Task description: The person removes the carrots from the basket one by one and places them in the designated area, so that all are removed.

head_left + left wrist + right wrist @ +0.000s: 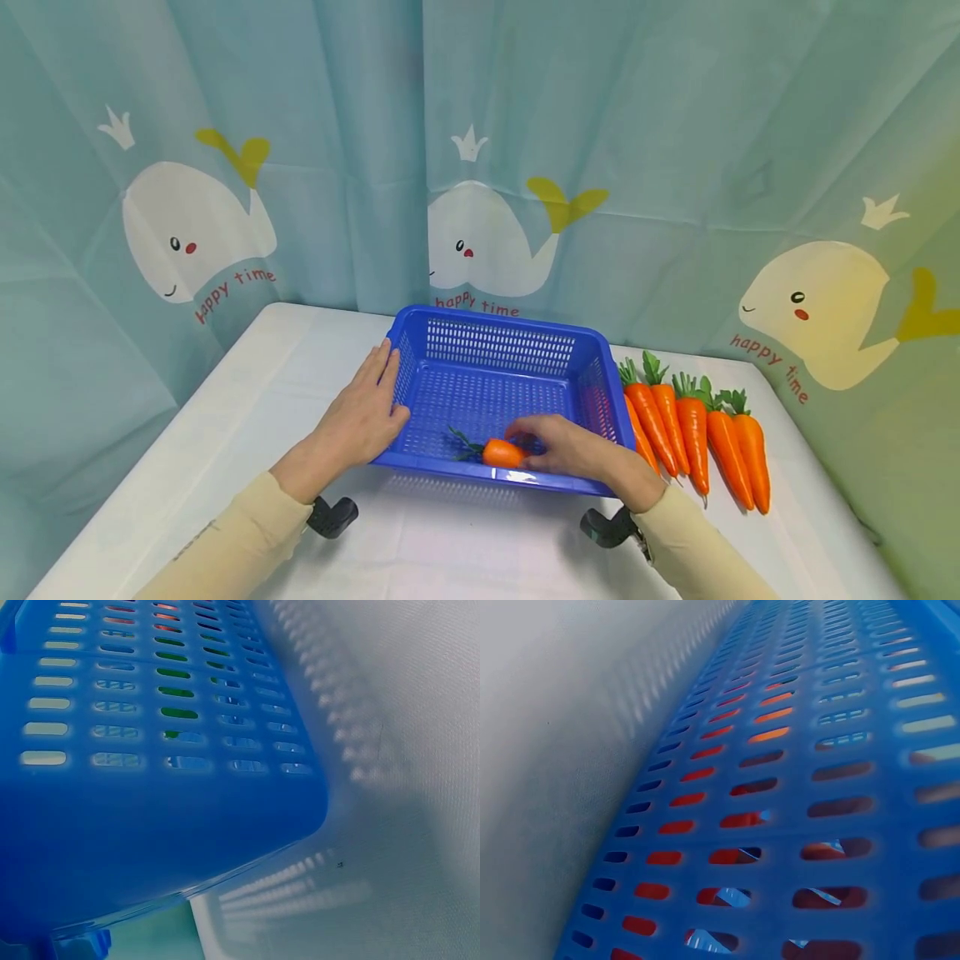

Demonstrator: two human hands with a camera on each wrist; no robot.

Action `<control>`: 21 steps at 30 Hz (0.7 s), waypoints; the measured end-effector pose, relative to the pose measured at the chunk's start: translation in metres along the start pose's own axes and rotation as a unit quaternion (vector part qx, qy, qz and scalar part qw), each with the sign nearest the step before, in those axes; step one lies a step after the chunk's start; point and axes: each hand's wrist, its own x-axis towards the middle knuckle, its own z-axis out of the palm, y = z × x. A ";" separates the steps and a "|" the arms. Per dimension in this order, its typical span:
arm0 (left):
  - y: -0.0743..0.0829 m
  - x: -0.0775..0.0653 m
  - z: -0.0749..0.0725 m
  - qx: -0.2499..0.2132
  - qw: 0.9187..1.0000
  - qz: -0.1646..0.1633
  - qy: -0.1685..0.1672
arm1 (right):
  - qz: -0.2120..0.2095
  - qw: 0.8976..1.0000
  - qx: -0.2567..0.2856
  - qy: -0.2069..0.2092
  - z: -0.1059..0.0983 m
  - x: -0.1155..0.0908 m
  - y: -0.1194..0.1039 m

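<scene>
A blue plastic basket [491, 392] with slotted walls stands on the table. Inside it, along the front wall, lies an orange carrot [501, 453] with green leaves pointing left. My right hand [562, 446] reaches over the front right of the rim and grips the carrot by its right end, which the fingers hide. At the basket's left side, my left hand [363, 408] rests on the rim, fingers straight and pointing away, thumb toward the inside. Both wrist views face the basket's slotted wall [150, 825], where orange and green show through; neither shows a hand.
Several more carrots [693, 442] with leafy tops lie side by side just right of the basket, close to its right wall. White cloth covers the table [450, 550]. Behind it hangs a blue-green curtain [375, 167] printed with whales.
</scene>
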 end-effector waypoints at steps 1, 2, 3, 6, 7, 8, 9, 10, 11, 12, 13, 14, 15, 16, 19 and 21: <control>0.000 0.000 0.000 0.000 1.000 0.000 0.000 | 0.006 1.000 0.007 -0.006 -0.001 0.000 0.000; 0.000 0.000 0.000 0.000 1.000 0.000 0.001 | 0.008 1.000 0.013 -0.010 -0.001 0.000 0.000; 0.001 0.000 -0.001 -0.001 1.000 -0.001 0.001 | 0.009 1.000 0.015 -0.013 -0.002 0.000 0.000; 0.001 0.001 -0.001 0.000 1.000 -0.003 0.001 | 0.009 1.000 0.018 -0.019 -0.003 0.000 0.001; 0.002 0.001 -0.001 0.000 1.000 -0.004 0.000 | 0.005 1.000 0.017 -0.018 -0.003 0.000 0.001; 0.002 0.001 -0.002 0.000 1.000 -0.005 0.000 | 0.002 1.000 0.015 -0.016 -0.003 0.000 0.001; 0.002 0.001 -0.002 -0.001 1.000 -0.005 0.000 | 0.001 1.000 0.013 -0.012 -0.003 0.000 0.001; 0.002 0.001 -0.002 -0.001 1.000 -0.005 -0.001 | 0.000 1.000 0.012 -0.006 -0.003 0.000 0.001; 0.002 0.001 -0.002 -0.003 1.000 -0.006 -0.001 | -0.003 1.000 0.012 0.001 -0.003 0.000 0.001; 0.002 0.001 -0.002 -0.004 1.000 -0.006 -0.001 | -0.004 1.000 0.008 0.011 -0.002 0.000 0.001; 0.002 0.001 -0.002 -0.005 1.000 -0.006 -0.001 | -0.005 1.000 0.004 0.022 -0.002 0.000 0.001; 0.002 0.001 -0.002 -0.006 1.000 -0.006 -0.001 | -0.005 0.999 0.000 0.035 -0.002 0.000 0.001; 0.002 0.001 -0.002 -0.007 1.000 -0.006 -0.002 | -0.006 0.999 -0.003 0.048 -0.001 0.000 0.000; 0.002 0.000 -0.002 -0.007 1.000 -0.006 -0.002 | -0.007 0.998 -0.006 0.062 -0.001 0.000 0.000; 0.001 0.000 -0.002 -0.009 1.000 -0.006 -0.004 | -0.002 0.995 -0.013 0.103 -0.002 -0.002 -0.002; 0.001 -0.001 -0.001 -0.009 1.000 -0.006 -0.004 | 0.007 0.992 -0.006 0.126 -0.002 -0.002 -0.004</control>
